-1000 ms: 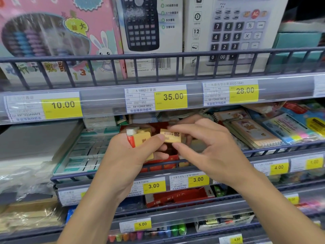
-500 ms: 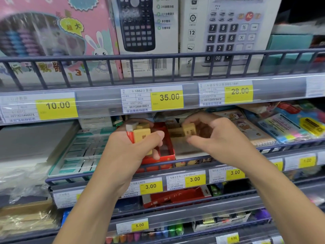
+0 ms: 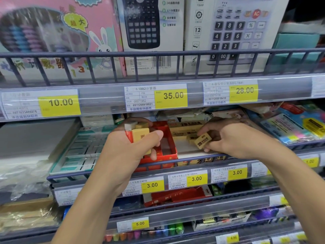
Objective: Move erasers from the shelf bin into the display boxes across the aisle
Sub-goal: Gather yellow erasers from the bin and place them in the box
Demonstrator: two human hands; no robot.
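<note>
My left hand (image 3: 126,148) grips a small bunch of erasers (image 3: 139,134): yellow ones and a white one in a red sleeve, stacked against my palm above the red display box (image 3: 167,156). My right hand (image 3: 233,140) pinches one yellow eraser (image 3: 203,140) low inside the yellow display box (image 3: 186,128), just above its pale floor. More yellow erasers (image 3: 191,133) lie at the back of that box. The red box looks nearly empty where it shows.
A wire rail (image 3: 175,162) runs along the shelf front under both hands. A teal tray of wrapped packs (image 3: 82,150) sits to the left, sticky notes and notebooks (image 3: 295,124) to the right. Calculator boxes (image 3: 151,32) stand on the shelf above, whose edge overhangs.
My right hand has carried its yellow eraser away from the left hand, rightward and down into the yellow box. The left hand kept its bunch and stayed roughly in place.
</note>
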